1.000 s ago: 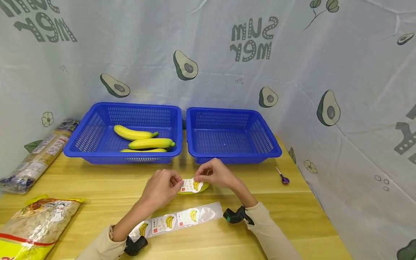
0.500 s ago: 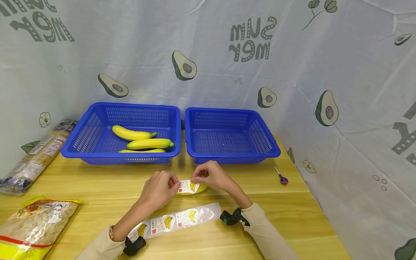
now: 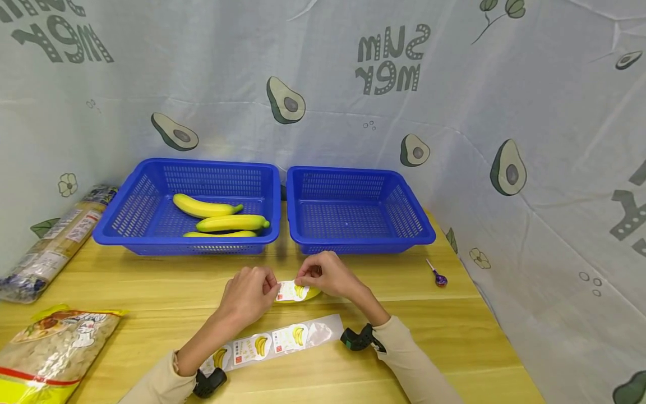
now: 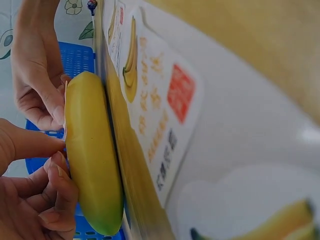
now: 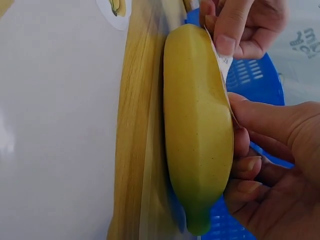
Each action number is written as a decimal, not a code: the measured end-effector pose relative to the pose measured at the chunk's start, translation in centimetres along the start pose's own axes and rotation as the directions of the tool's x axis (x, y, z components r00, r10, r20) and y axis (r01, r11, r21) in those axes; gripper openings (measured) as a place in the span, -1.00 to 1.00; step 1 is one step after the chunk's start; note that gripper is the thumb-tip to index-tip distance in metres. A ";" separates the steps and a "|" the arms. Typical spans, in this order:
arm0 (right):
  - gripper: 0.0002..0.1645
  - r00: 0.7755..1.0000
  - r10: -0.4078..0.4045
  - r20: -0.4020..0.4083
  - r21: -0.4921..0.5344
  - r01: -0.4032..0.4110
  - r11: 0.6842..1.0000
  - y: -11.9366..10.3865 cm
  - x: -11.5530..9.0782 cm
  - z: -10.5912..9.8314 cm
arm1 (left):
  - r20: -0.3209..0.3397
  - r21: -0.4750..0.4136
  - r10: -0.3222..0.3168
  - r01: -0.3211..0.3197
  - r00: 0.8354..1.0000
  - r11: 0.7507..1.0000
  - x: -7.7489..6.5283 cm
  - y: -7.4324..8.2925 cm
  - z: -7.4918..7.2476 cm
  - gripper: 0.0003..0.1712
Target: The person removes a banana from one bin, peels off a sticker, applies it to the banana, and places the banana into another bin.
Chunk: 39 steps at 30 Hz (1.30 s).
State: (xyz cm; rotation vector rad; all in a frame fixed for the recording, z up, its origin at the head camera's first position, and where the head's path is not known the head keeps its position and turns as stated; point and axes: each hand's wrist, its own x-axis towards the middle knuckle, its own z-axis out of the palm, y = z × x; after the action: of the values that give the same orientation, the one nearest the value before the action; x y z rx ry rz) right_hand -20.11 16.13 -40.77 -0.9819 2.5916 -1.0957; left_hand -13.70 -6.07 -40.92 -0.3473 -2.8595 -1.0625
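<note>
Banana point(image 5: 196, 115), yellow, faceted, green at stem end, lying on worktop point(image 3: 454, 336); white banana-printed label point(image 3: 290, 290) along upper side, pinched by left grip point(image 3: 249, 294) and right grip point(image 3: 327, 274).

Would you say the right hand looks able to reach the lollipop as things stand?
Probably yes: nothing visible blocks the tabletop between the right hand and the lollipop, though the hand would first have to release the sticker it pinches.

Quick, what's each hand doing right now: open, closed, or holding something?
Left hand: closed, pinching one end of the sticker at the banana.
Right hand: closed, pinching the sticker's other end.
</note>
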 end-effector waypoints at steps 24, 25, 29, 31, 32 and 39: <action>-0.58 0.989 -0.096 0.115 -0.095 0.107 0.990 -0.7 -0.8 -0.3 | 0.008 0.035 0.060 -0.061 0.998 0.998 0.1 0.1 0.5 -0.75; -0.58 0.989 -0.092 0.120 -0.094 0.104 0.990 -0.7 -0.8 -0.4 | 0.010 0.040 0.054 -0.054 0.998 0.998 0.1 0.1 0.5 -0.74; -0.56 0.988 -0.071 0.140 -0.080 0.083 0.993 -0.7 -0.8 -0.8 | 0.016 0.058 0.049 -0.050 0.999 0.997 0.1 -0.1 0.4 -0.70; -0.56 0.986 -0.067 0.153 -0.081 0.080 0.993 -0.7 -0.8 -1.0 | 0.019 0.075 0.046 -0.047 0.999 0.996 0.1 -0.1 0.3 -0.66; -0.56 0.985 -0.066 0.160 -0.081 0.079 0.994 -0.7 -0.8 -1.1 | 0.018 0.090 0.046 -0.048 0.999 0.995 0.1 -0.2 0.3 -0.63; -0.64 0.964 -0.095 0.246 -0.080 0.118 0.990 -0.9 -0.9 -1.8 | 0.072 0.146 0.055 -0.065 0.996 0.987 -0.1 -0.6 -0.1 -0.49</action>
State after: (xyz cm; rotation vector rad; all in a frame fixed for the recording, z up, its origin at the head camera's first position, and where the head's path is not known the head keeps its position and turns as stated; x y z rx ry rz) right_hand -19.65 17.29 -38.97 -1.2074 2.4355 -0.8222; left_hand -13.75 -6.56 -41.25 -0.4636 -2.9440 -0.8372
